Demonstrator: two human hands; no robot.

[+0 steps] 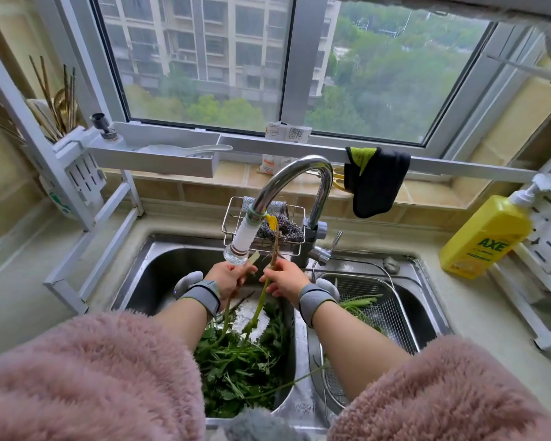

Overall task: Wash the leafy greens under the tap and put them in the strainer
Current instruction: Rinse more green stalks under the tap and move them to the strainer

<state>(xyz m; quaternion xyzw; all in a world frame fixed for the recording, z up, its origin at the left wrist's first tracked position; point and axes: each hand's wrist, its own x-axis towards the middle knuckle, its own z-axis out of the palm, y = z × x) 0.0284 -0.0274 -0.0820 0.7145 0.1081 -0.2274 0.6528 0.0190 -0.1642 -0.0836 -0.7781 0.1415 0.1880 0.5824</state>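
Under the curved steel tap (295,173), hands (258,276) grip leafy stems (260,308)

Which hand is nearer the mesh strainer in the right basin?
The right hand. It holds a greens stem over the divider, just left of the strainer. The left hand holds another stem under the tap nozzle, farther left over the left basin.
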